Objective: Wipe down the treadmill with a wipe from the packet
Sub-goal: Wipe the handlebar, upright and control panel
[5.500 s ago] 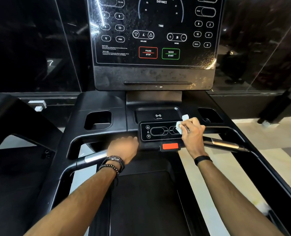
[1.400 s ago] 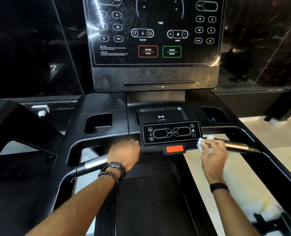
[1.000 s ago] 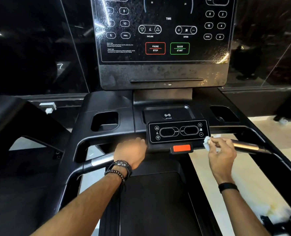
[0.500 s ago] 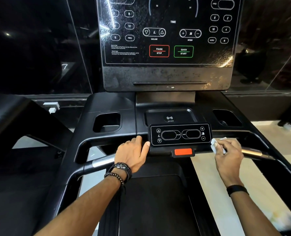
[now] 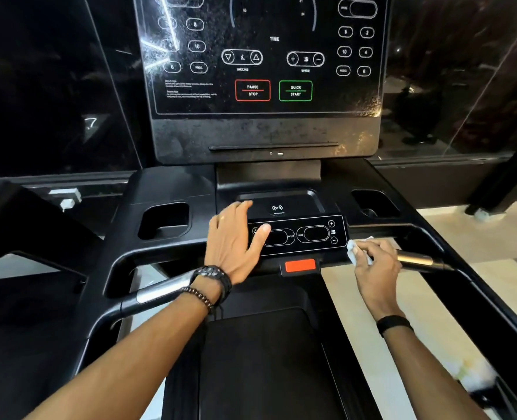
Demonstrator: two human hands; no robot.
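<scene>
Right hand (image 5: 375, 268) pinches crumpled white wipe (image 5: 355, 253) against black treadmill's silver handlebar (image 5: 417, 261). Left hand (image 5: 234, 237), grip spread, rests flat on small black control panel (image 5: 308, 234).

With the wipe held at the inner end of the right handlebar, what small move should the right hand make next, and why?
Probably slide the wipe outward along the right handlebar. The right hand pinches it at the bar's inner end, beside the small control panel, and the metal grip lies just beyond. The left hand lies flat on the panel's left edge.

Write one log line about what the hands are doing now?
left hand: flat on small button panel | right hand: rubbing wipe on right handlebar | stage: wiping
</scene>
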